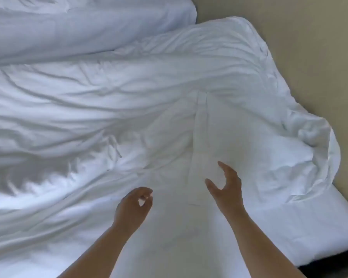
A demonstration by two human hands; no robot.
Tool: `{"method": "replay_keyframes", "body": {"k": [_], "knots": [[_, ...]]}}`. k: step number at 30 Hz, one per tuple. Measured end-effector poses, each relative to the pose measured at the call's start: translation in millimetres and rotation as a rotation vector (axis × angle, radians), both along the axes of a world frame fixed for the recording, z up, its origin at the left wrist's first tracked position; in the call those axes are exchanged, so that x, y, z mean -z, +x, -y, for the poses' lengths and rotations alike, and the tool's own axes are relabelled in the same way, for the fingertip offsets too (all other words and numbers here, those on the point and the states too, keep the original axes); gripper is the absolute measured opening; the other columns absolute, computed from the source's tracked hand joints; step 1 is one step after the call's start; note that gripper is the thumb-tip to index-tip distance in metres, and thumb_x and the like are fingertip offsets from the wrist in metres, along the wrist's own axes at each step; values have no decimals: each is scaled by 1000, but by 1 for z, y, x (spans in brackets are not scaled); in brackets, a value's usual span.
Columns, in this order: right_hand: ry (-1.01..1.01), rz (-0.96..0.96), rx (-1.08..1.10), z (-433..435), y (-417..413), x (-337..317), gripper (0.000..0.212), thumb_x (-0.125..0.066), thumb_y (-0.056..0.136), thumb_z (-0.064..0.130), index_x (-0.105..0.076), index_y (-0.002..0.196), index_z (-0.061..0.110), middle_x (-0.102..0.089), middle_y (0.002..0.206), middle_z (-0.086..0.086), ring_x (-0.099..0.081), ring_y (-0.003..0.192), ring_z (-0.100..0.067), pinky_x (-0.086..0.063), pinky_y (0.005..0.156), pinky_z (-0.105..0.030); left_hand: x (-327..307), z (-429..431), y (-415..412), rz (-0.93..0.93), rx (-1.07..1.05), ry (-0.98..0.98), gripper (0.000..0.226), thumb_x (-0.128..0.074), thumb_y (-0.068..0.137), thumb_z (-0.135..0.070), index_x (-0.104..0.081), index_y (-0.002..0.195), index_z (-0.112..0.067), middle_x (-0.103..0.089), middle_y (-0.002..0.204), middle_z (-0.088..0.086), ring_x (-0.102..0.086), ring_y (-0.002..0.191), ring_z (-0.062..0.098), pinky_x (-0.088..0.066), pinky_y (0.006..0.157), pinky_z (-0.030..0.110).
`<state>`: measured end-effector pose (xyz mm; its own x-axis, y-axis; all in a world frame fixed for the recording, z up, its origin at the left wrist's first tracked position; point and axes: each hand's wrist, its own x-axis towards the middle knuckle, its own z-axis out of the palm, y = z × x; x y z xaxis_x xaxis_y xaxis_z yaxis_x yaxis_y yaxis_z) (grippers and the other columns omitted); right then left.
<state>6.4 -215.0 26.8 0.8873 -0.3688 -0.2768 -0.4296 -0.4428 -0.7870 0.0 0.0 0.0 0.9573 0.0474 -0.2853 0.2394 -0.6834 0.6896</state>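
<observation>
- Right hand (226,189): fingers spread and hooked, thumb held wide, a clear gap between them. It holds nothing and hovers just at the near end of the raised fold (201,133).
- Left hand (132,207): fingers curled in towards the thumb, tips nearly meeting. White shows through the ring they make, so I cannot tell whether a pinch of cloth sits in there. It is left of the fold's near end, beside the right hand.
- White duvet (109,101): spreads from under both hands outward on all sides of the fold, creased, with long wrinkles running off to the fold's left.
- Handling, by judgement: soft, puffy and limp with no stiff edge. Probably light by the handful but bulky and draggy as a whole. The smooth cotton face may slip through a shallow pinch.
- Where to grip: take a full fistful rather than a fingertip nip. The fold itself gives a doubled ridge to close on. The bunched corner (309,149), well right of the fold, is the thicker hold for pulling the duvet square.
- Risk: a pull at one point will only stretch wrinkles, so two spaced holds would serve better.
- Farther out: a second heap of bedding (78,27) beyond the fold to the left, and beige floor (289,37) beyond it to the right.
</observation>
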Motion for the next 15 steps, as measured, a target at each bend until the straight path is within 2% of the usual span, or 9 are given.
{"method": "replay_keyframes", "body": {"k": [2,4,7,9,11,12,13,14,15], "knots": [[-301,-80,-121,19,25,8,81,-65,82,34,-17,146,21,-13,154,-3,-8,143,-22,-7,114,-34,4,25,21,-7,63,113,30,-56,89,-19,-57,119,-23,-56,106,-10,-53,105,8,-35,90,19],[-451,-210,-215,30,51,12,99,-62,80,49,6,148,23,10,156,-5,9,144,-25,6,115,-44,9,42,39,18,124,193,49,-55,90,-24,-41,136,-18,-45,137,-2,-40,129,15,-26,105,24],[-570,-362,-318,33,72,40,113,-58,77,60,26,143,22,25,152,-13,17,142,-32,7,111,-57,21,47,59,38,164,321,70,-55,89,-33,-18,146,-19,-17,155,1,-17,143,17,-10,115,30],[-663,-466,-380,33,82,57,111,-57,80,56,28,142,21,22,152,-16,13,142,-35,3,109,-62,28,40,71,93,148,436,82,-65,82,-34,-18,146,-14,-17,154,9,-21,142,25,-14,115,36],[-800,-455,-434,35,87,69,101,-63,81,39,10,147,19,-5,153,-23,-11,141,-38,-12,107,-65,34,29,81,252,180,562,97,-85,60,-29,-35,139,-6,-40,141,23,-42,128,36,-31,107,46],[-876,-341,-429,37,88,76,96,-74,71,27,-14,146,16,-35,140,-26,-38,129,-40,-27,101,-64,39,24,85,309,210,605,103,-89,50,-28,-37,135,-5,-49,133,27,-45,123,36,-34,104,45],[-899,-251,-439,41,87,82,89,-83,54,13,-41,132,12,-59,110,-24,-60,102,-38,-43,88,-61,41,20,88,348,227,623,106,-91,45,-29,-36,133,-5,-53,128,27,-42,121,33,-29,103,42],[-876,-196,-458,47,86,85,79,-86,40,2,-58,113,9,-65,81,-18,-66,75,-34,-51,75,-54,41,17,92,375,248,626,109,-92,43,-30,-35,132,-5,-55,126,27,-38,120,29,-24,101,39],[-831,-135,-466,52,86,83,68,-84,38,-7,-65,102,7,-64,69,-15,-65,64,-32,-53,71,-48,38,15,96,383,261,624,110,-92,42,-31,-34,131,-4,-56,124,25,-39,120,29,-22,99,38]]}}
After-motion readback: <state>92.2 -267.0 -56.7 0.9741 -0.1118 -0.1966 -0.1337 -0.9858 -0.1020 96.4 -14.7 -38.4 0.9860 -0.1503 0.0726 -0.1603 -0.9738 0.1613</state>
